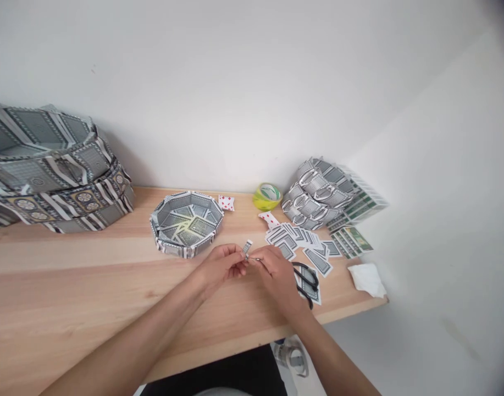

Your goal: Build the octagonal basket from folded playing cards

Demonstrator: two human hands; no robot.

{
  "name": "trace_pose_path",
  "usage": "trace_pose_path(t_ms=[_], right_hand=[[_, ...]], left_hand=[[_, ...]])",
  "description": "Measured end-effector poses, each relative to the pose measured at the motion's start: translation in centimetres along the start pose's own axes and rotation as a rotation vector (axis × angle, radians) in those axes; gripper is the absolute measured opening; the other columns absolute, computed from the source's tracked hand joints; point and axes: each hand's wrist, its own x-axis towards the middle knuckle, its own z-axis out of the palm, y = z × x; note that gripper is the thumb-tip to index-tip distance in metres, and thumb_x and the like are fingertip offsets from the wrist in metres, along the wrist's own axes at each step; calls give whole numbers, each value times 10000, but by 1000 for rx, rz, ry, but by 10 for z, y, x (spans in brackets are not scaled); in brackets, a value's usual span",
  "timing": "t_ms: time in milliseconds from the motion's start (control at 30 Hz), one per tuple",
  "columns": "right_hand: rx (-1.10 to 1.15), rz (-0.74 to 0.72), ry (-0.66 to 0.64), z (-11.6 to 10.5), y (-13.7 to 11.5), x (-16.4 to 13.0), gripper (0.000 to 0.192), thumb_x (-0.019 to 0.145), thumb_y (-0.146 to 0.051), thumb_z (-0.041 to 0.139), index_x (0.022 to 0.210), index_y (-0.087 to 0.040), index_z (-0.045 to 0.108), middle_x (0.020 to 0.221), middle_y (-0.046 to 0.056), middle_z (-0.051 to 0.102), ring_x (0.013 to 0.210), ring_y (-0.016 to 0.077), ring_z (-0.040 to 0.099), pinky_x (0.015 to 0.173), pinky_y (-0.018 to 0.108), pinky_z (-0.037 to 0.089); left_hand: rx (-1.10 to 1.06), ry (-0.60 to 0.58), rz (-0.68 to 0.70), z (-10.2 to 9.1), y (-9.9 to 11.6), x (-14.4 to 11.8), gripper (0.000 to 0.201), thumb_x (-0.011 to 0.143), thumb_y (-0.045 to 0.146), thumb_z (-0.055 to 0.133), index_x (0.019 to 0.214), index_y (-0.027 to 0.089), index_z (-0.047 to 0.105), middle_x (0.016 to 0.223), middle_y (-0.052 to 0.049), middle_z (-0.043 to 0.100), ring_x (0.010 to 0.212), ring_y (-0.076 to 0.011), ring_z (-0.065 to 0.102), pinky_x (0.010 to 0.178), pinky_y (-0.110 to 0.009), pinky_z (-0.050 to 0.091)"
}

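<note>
Over the wooden table, my left hand (pixel 227 262) pinches a small folded card strip (pixel 247 247) that stands up between its fingertips. Close against it, my right hand (pixel 274 269) is closed around a pair of scissors (pixel 313 279). The black handle loops stick out behind that hand, and a thin metal tip shows at the fingers by the strip. Most of the blades are hidden by the hand. Beneath the handles lies a grey-backed playing card (pixel 315 295). More loose playing cards (pixel 313 239) are spread just beyond my right hand.
A shallow ring-shaped card basket (pixel 156 234) with cards inside stands left of my hands. Large stacked card baskets (pixel 82 190) fill the far left. Yellow tape (pixel 260 199), another woven card piece (pixel 309 192), uncut card sheets (pixel 353 242) and white tissue (pixel 367 279) are toward the right.
</note>
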Motion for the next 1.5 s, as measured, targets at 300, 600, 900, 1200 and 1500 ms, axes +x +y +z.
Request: trace_pose_path(t_ms=[300,600,900,1200,1500], right_hand=[[259,400,-35,1,-2,2,247,885,-363,513,700,-201,488,648,-44,467,640,126,434,607,244,339],[309,500,-30,12,0,2,254,871,-406,518,722,-205,478,662,-38,503,623,135,459,597,259,355],[438,432,-102,7,4,5,241,887,-404,500,744,-214,458,675,-38,509,655,137,499,620,252,398],[392,404,-128,4,4,3,268,882,-372,495,708,-221,359,657,-59,366,619,115,395,572,239,336],[388,416,-126,7,7,2,271,878,-429,507,734,-215,423,675,-41,486,659,134,488,603,246,401]], left_hand=[[315,29,237,8,-4,-6,203,763,312,597,666,162,500,566,41,532,537,-82,473,539,-210,363],[285,-20,189,2,-2,0,203,716,324,607,650,166,498,560,28,547,519,-93,511,541,-221,405],[292,-105,130,-1,-1,4,260,772,399,565,679,164,503,628,-7,578,506,-115,553,498,-238,425],[453,-168,252,-3,-4,-1,370,814,510,575,728,163,479,643,17,520,520,-93,498,491,-221,379],[329,-132,170,-5,-5,3,397,728,513,646,647,164,477,575,14,533,441,-84,480,418,-199,303]])
